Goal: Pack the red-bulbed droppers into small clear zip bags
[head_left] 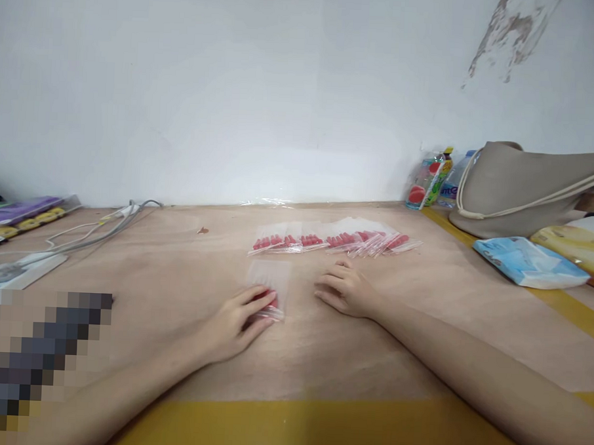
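My left hand (241,322) rests on a small clear zip bag (274,274) lying on the table, its fingers over red pieces and its thumb at the bag's near edge. The red contents (272,300) are partly hidden by the fingers. To the right, apart from that bag, my right hand (349,289) lies on the table, loosely curved with fingers apart and nothing visible in it. Beyond both hands is a row of similar clear bags (310,240) with small red pieces inside, overlapping toward the right end.
On the left are a white power strip (34,270), cables (114,222) and a purple-and-yellow package (26,214). A grey-beige bag (520,186), drink bottles (429,182) and a blue tissue pack (531,260) stand on the right. Yellow tape (318,423) runs along the near edge.
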`<state>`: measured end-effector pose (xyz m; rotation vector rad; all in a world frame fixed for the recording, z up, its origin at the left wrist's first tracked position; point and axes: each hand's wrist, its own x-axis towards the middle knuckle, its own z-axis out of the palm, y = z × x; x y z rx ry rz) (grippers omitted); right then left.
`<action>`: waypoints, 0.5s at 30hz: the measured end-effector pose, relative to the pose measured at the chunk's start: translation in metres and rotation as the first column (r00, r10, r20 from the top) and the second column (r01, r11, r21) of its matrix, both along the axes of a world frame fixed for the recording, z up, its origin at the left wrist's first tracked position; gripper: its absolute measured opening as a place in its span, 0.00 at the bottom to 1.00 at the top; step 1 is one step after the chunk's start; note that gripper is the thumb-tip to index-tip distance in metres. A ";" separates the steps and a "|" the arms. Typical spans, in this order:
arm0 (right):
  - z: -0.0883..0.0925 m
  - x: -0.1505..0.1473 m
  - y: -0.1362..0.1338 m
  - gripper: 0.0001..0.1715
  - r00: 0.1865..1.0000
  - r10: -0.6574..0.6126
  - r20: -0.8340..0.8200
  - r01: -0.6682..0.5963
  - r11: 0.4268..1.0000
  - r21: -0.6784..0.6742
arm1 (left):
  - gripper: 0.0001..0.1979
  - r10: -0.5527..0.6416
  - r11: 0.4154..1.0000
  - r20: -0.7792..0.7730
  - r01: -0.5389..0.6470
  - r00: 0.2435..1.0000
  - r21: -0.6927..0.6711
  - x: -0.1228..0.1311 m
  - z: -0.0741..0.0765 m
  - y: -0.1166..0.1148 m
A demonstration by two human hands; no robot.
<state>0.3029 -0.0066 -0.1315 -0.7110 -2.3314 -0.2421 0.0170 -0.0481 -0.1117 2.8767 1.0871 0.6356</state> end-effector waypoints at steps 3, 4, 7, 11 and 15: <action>0.003 0.004 -0.001 0.20 0.999 0.043 -0.006 -0.043 0.998 -0.042 | 0.20 -0.079 0.997 0.092 0.079 0.993 -0.001 0.046 -0.001 0.014; 0.004 0.005 -0.002 0.23 0.998 0.056 0.000 -0.056 0.997 -0.049 | 0.19 -0.084 0.996 0.113 0.085 0.990 -0.005 0.058 -0.002 0.020; 0.005 0.008 -0.003 0.25 0.999 0.048 0.005 -0.047 0.997 -0.063 | 0.21 -0.039 0.999 0.174 0.044 0.984 -0.028 0.081 -0.006 0.035; 0.004 0.008 -0.002 0.12 1.000 0.024 -0.004 -0.024 1.000 -0.015 | 0.22 -0.048 0.996 0.210 0.063 0.976 -0.065 0.077 -0.009 0.044; 0.006 0.006 -0.003 0.07 0.998 0.050 0.040 -0.055 0.988 0.146 | 0.20 -0.187 0.980 0.204 0.198 0.961 -0.035 0.058 -0.007 0.045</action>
